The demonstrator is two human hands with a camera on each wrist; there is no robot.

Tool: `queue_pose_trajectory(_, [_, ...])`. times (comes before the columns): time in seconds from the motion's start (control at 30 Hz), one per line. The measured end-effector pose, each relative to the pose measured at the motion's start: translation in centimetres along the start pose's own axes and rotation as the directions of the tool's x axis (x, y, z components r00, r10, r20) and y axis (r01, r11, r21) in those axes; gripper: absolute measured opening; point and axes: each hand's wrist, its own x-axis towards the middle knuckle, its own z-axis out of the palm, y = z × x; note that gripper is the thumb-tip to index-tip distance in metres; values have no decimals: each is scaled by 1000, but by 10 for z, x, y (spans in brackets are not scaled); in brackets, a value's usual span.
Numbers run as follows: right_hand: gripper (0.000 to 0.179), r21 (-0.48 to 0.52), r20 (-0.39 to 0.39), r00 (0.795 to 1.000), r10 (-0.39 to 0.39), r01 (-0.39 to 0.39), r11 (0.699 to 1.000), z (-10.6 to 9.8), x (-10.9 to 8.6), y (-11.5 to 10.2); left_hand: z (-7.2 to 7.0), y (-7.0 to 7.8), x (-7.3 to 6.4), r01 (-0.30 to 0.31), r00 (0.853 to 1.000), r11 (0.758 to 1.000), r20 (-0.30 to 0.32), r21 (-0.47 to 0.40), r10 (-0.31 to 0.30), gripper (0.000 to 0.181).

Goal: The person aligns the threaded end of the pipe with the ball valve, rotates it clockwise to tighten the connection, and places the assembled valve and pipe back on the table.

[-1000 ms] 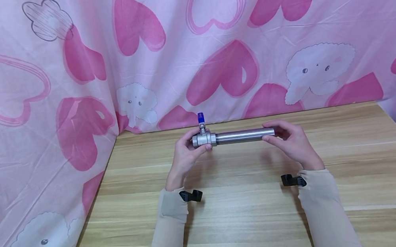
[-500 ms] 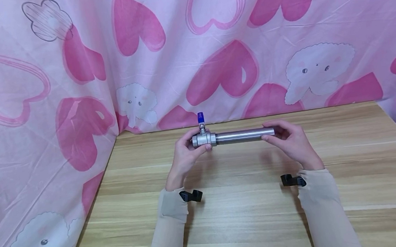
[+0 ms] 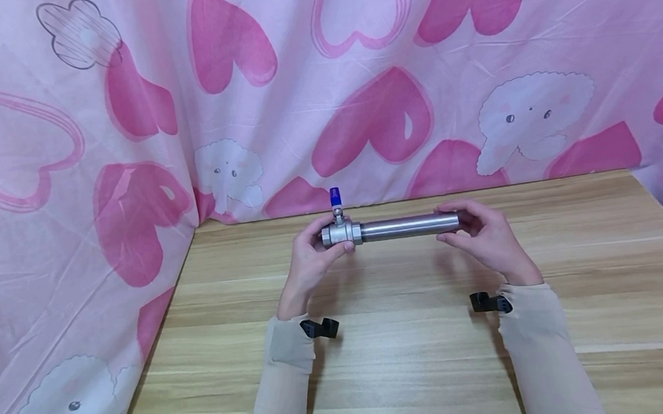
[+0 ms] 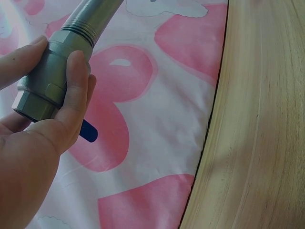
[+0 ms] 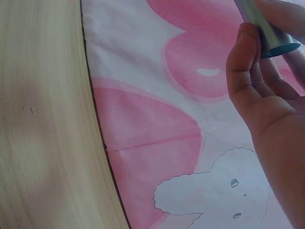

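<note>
Level above the table, a steel ball valve [image 3: 341, 233] with a blue lever handle [image 3: 335, 197] joins a straight metal pipe [image 3: 408, 227]. My left hand [image 3: 308, 262] grips the valve body, thumb on the near side. In the left wrist view, the pipe's threads [image 4: 82, 27] show where it meets the valve's hex end, and the handle [image 4: 88, 131] pokes out behind my fingers. My right hand [image 3: 493, 239] holds the pipe's far right end between thumb and fingers. The right wrist view shows the pipe's open end [image 5: 282, 49] within that grasp.
Beneath the hands lies a wood-grain table [image 3: 418, 358]. A pink cloth [image 3: 287, 118] printed with hearts hangs along its back and left edges. A black mount [image 3: 320, 328] sits at the left wrist and another black mount [image 3: 490, 301] at the right.
My right thumb and fingertips have shifted slightly left along the pipe. The blue handle's top has moved very slightly up and left. My left hand stays in place.
</note>
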Motion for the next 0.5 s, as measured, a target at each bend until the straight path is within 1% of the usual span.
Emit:
queue_pose_trajectory(0.33, [44,-3,-4,1000,-10,10,1000,0,-1,0,0,-1,-1,-8,1000,1000,5,-13,8,58])
queue_pose_trajectory(0.5, [45,-39,-13,1000,8,-9,999,0,-3,-1,0,0,-1,-7,1000,1000,7,-13,7,58])
